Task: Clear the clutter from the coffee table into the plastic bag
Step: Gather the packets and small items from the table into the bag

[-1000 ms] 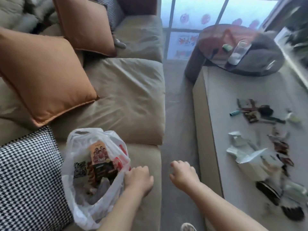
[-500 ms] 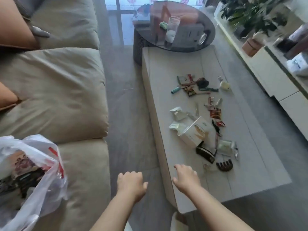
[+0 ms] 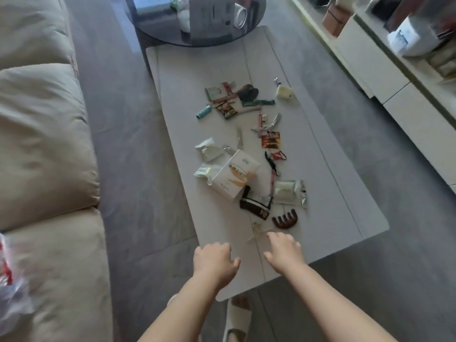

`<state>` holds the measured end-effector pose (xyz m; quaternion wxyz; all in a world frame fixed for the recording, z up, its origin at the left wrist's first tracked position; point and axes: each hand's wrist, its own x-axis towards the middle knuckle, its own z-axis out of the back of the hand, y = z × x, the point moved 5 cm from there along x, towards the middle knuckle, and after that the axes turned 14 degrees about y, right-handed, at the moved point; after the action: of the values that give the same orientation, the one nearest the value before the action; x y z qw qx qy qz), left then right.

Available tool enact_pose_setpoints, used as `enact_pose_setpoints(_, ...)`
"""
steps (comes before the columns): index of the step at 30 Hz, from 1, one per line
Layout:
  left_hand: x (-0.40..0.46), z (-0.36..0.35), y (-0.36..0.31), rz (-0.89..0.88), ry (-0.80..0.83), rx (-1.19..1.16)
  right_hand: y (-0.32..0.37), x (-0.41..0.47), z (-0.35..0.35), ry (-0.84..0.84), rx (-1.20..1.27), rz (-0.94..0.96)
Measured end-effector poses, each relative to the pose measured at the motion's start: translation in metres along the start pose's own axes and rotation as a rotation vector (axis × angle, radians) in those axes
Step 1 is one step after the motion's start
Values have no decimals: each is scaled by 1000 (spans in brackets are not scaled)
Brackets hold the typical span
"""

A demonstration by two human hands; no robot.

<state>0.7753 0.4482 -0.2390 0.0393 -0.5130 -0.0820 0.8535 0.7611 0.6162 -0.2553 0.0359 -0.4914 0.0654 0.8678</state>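
The plastic bag (image 3: 9,280) lies at the far left on the sofa (image 3: 49,169), only a crumpled white and red edge of it in frame, well apart from the clutter, so each trip ought to carry as much as the two hands can manage. The left hand (image 3: 213,261) hovers over the near edge of the desk (image 3: 333,193), fingers loosely curled and holding nothing; it looks best placed to take the white carton (image 3: 234,177) and the pale crumpled wrappers (image 3: 207,149) beside it, which are light and should scoop together. The right hand (image 3: 283,248) reaches low with relaxed fingers, empty too, just beside a clear plastic scrap (image 3: 256,230); that thin piece may slide, so pinching it flat against the desk seems wise. Just beyond it lies a brown hair claw (image 3: 286,218), then a dark sachet (image 3: 255,203) and a pale foil packet (image 3: 286,191). Further off, small red, green and black wrappers scatter down the middle, mostly flat and separate.
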Motion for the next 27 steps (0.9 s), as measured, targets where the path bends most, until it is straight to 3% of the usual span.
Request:
enact_pose_setpoints(8,38,8,-14,25,62,153,-42,12,-6,17,63,-23)
enact_pose_setpoints(17,82,15,-55,-75,69,202,-77,42,-3,9,165,-68)
enact_pose_setpoints(27,149,-3,-90,-45,81,12,-108,117,9,39,71,38)
